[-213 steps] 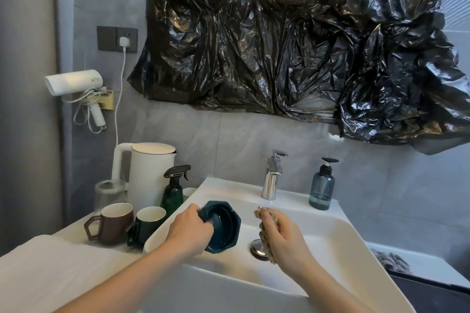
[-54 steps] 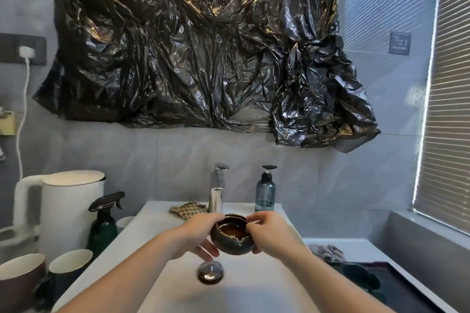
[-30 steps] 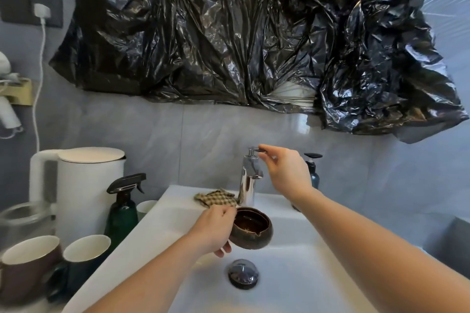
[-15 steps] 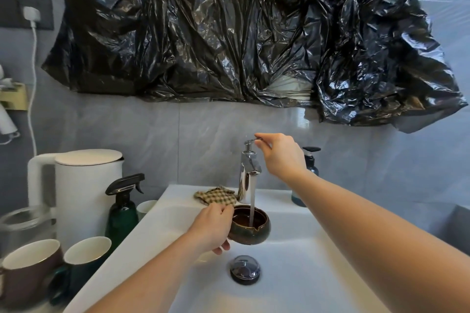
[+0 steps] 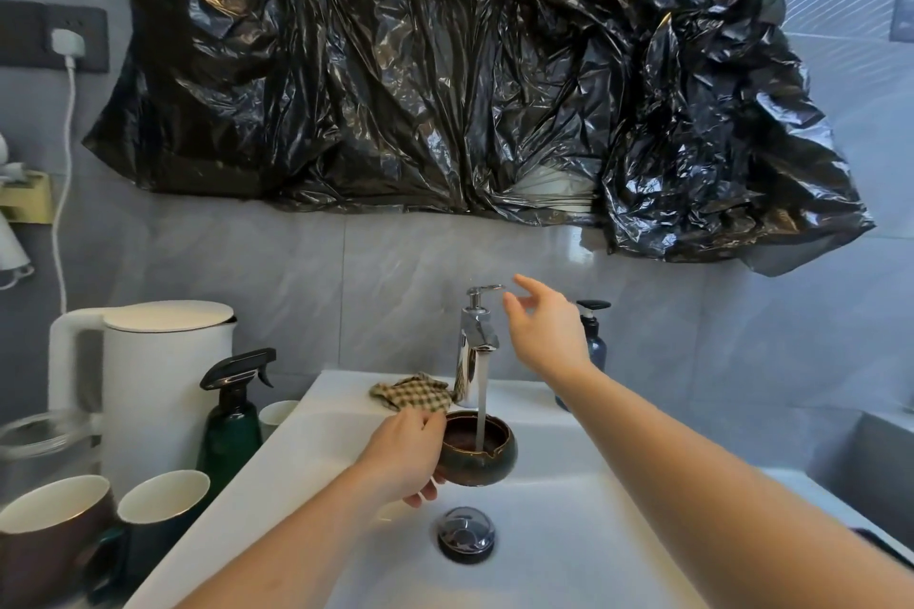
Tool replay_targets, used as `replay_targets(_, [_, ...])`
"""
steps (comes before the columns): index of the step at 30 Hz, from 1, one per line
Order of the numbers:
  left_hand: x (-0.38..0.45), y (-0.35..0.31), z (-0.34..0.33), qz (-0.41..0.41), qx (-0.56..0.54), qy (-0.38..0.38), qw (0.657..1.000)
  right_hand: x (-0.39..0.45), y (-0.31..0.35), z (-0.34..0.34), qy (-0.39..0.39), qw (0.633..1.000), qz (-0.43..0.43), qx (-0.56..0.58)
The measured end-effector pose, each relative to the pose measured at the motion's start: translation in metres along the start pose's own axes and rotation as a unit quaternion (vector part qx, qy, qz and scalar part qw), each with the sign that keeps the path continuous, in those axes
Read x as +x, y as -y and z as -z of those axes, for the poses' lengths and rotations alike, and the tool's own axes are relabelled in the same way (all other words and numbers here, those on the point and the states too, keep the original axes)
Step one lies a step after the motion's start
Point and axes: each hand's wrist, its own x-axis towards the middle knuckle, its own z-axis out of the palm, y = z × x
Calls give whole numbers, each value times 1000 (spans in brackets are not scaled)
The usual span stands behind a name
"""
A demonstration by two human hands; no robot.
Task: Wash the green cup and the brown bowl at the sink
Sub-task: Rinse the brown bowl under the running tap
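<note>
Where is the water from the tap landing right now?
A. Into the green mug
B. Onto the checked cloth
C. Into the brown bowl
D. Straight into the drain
C. The stream from the tap falls straight into the brown bowl, which the left hand holds under it above the sink; the right hand hovers open beside the tap lever.

Brown bowl: I see it round, glossy, dark brown, upright, held over the sink basin near its back edge, water stream falling into it.
Green cup: I note dark green outside, white inside, upright, off the sink's left edge.
</note>
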Motion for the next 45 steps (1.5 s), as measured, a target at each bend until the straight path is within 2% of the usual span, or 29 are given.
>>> replay_targets(3, [-3, 0, 0, 1, -3, -1, 1000, -36, -22, 0, 16, 993, -93, 70])
replay_targets(5, [-5, -1, 0, 6, 3, -2, 1000, -60, -32, 0, 86, 983, -147, 63])
replay_targets(7, [-9, -4, 1, 7, 19, -5, 1000, -82, -41, -3, 147, 974, -166, 34])
replay_targets(10, [-17, -11, -1, -1, 46, -7, 999, -107, -49, -5, 160, 976, -138, -50])
replay_targets(14, [-29, -20, -3, 17, 46, 5, 999, -116, -49, -3, 166, 970, -170, 44])
replay_targets(18, [-32, -28, 1, 51, 46, 28, 997, -118, -54, -2, 183, 968, -163, 48])
replay_targets(23, [-33, -18, -9, 70, 36, -17, 997, -116, -63, -6, 202, 969, -139, 12])
replay_targets(27, [-33, -3, -12, 45, 79, -4, 996, -116, -67, -11, 219, 969, -117, -11])
replay_targets(31, [-37, 3, -9, 13, 50, -22, 998, -116, -66, -13, 215, 972, -97, -19])
replay_targets(35, [-39, 3, -10, -4, 76, -15, 997, -116, -67, -15, 225, 970, -89, -33])
replay_targets(45, [-37, 6, -11, 2, 91, -7, 996, -115, -70, -16, 233, 968, -78, -45])
